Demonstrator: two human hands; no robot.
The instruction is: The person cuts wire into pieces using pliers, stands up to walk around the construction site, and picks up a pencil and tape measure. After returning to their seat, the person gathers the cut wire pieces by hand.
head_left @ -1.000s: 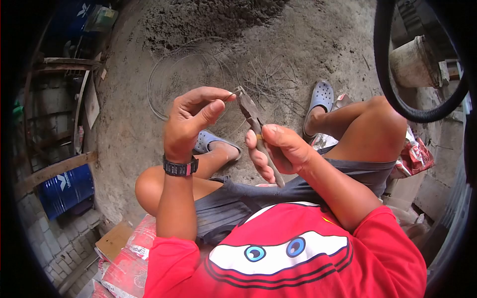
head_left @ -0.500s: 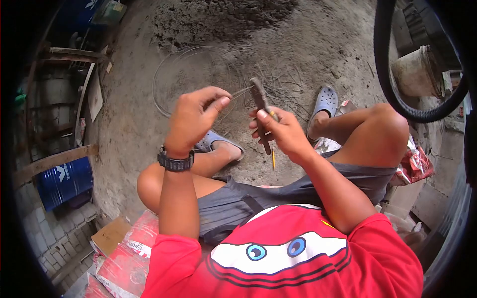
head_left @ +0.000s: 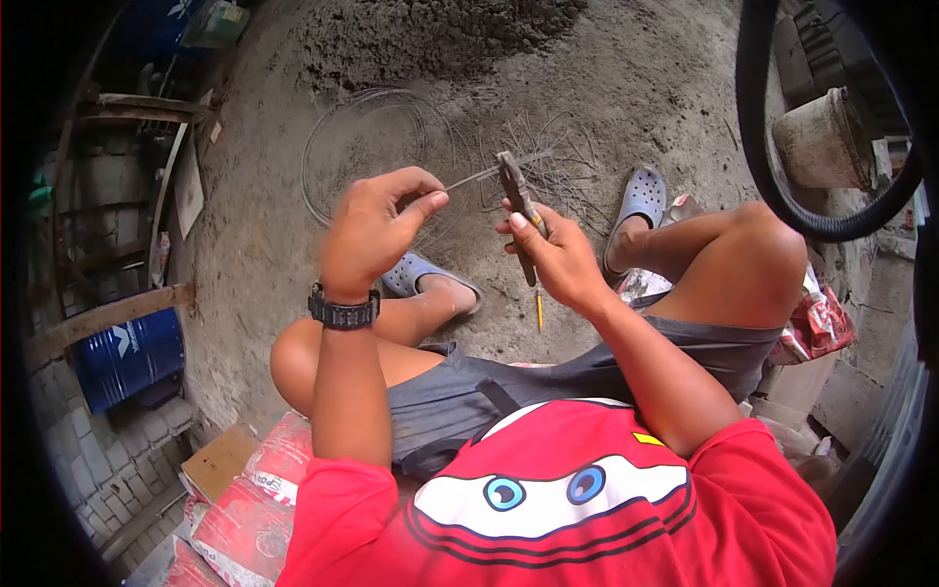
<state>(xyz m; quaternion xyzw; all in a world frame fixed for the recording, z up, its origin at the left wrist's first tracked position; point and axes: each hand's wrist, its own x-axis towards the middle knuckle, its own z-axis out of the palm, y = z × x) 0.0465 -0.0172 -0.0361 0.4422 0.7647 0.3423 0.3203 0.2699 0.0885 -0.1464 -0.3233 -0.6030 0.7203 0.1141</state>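
Observation:
Between thumb and forefinger, my left hand (head_left: 377,225) pinches a thin metal wire (head_left: 471,180) that runs right to the pliers. My right hand (head_left: 556,252) is wrapped round the handles of the worn pliers (head_left: 515,183), whose jaws point up and away from me, right at the wire. Past the jaws, a blurred stretch of wire shows to the right. On the ground beyond my hands lie a coil of wire (head_left: 311,161) and a scatter of cut wire pieces (head_left: 577,157). Below the pliers, a yellow pencil-like stick (head_left: 539,311) lies on the ground.
A dark pile of wet mix (head_left: 440,39) lies at the far side. A dirty bucket (head_left: 824,142) stands at right behind a hanging black hose (head_left: 751,127). Blue drums (head_left: 129,360) and wooden framing (head_left: 108,323) are at left, red-and-white sacks (head_left: 249,523) at lower left.
The pliers' handles have closed together and tilted slightly. The wire between my hands now looks straighter, and a blurred piece shows beyond the jaws. My left hand shifted slightly left.

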